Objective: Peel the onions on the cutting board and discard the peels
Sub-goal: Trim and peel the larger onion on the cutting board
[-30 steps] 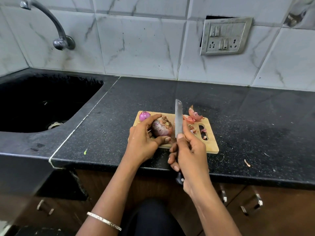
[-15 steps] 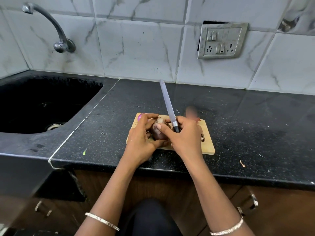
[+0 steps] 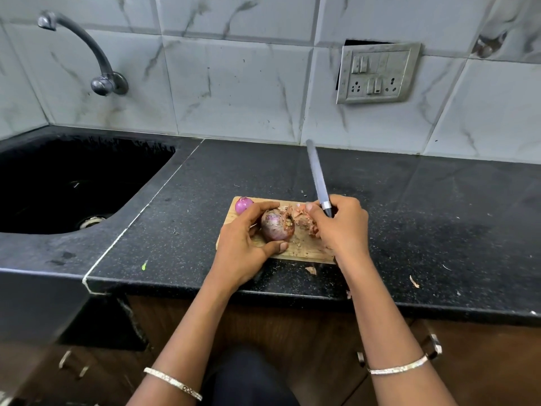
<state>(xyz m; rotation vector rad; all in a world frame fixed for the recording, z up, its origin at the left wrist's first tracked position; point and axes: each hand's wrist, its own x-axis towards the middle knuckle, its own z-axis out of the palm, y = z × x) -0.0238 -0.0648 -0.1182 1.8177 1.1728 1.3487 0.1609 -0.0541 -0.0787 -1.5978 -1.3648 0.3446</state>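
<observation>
Wooden cutting board (image 3: pixel 301 252) lies on the black stone counter (image 3: pixel 439 218), near its front edge. The left hand (image 3: pixel 244 247) grips a big onion (image 3: pixel 276 225) that rests on the board, partly skinned. The fingers are curled over its far side and the thumb is pressed against its near side. The right hand (image 3: pixel 344 230) is curled round the handle of a knife (image 3: pixel 317 177), whose blade points up and away toward the tiled wall. Its fingertips (image 3: pixel 308 207) touch a clump of dry peel (image 3: pixel 303 221) just right of the big onion; whether they pinch it I cannot tell. A small onion (image 3: pixel 243 204), smooth and purple, sits at the board's far left corner. Loose scraps (image 3: pixel 311 270) lie on the counter in front of the board. A dark sink (image 3: pixel 73 183) is set in at the left
</observation>
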